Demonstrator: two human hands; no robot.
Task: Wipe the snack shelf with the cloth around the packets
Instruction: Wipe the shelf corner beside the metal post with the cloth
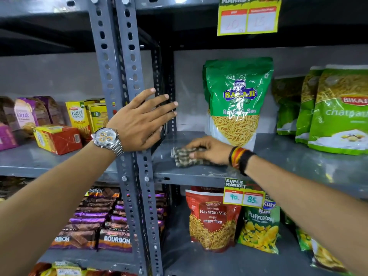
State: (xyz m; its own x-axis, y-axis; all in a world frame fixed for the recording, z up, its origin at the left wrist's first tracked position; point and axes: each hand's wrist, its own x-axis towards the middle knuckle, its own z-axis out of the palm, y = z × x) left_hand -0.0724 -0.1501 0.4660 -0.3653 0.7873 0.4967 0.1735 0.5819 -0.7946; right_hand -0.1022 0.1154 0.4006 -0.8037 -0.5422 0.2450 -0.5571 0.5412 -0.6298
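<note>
The cloth (pixel 186 156), gripped in the right hand (pixel 209 151), needed flat pressure skirting the Balaji sev packet (pixel 237 100); the left hand (pixel 139 120) lay open on the upright (pixel 127 80).

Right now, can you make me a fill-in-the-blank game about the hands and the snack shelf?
1. The right hand presses a crumpled ____ onto the grey shelf.
2. The left hand rests flat against the shelf's metal ____.
3. The wrist of the left hand wears a silver ____.
4. The green Balaji packet stands just ____ the right hand.

Missing words: cloth, post, watch, behind
</note>
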